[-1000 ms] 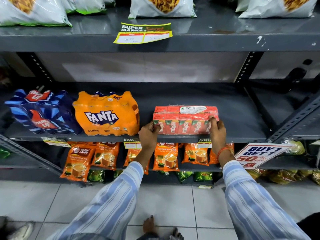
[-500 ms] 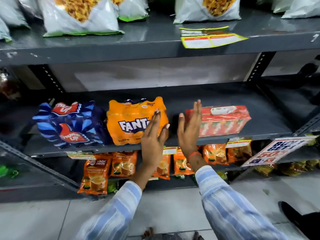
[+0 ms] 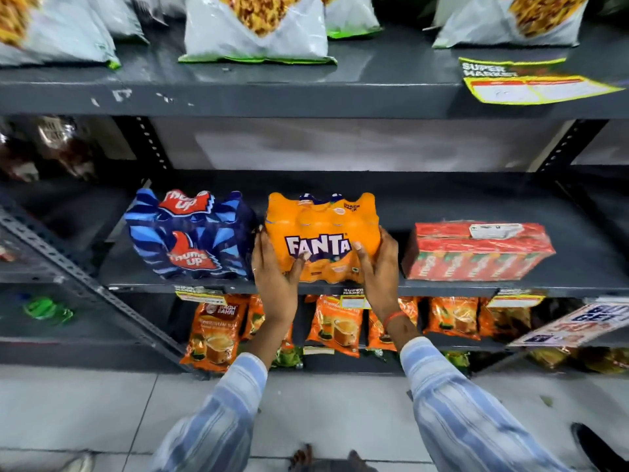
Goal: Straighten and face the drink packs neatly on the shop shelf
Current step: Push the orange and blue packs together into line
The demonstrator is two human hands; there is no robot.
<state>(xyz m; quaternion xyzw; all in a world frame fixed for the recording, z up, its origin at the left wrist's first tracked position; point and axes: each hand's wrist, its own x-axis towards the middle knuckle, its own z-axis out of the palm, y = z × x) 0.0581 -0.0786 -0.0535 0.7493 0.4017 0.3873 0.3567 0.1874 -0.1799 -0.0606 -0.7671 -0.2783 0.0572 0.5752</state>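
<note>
An orange Fanta pack [image 3: 321, 229] stands in the middle of the dark grey shelf [image 3: 442, 287], its label facing me. My left hand [image 3: 275, 277] grips its lower left side and my right hand [image 3: 377, 267] grips its lower right side. Touching it on the left is a blue Thums Up pack [image 3: 190, 233]. To the right, apart from it, a red pack of juice cartons [image 3: 476, 253] lies near the shelf's front edge.
White snack bags [image 3: 258, 28] sit on the upper shelf, with a yellow price tag [image 3: 534, 81] at its right. Orange tea packets [image 3: 335, 323] hang below. A slanted metal brace [image 3: 85, 277] crosses the left. A promo sign [image 3: 578, 323] sticks out low right.
Both hands left the red carton pack, swung left and closed on the Fanta pack. My view has shifted left as well.
</note>
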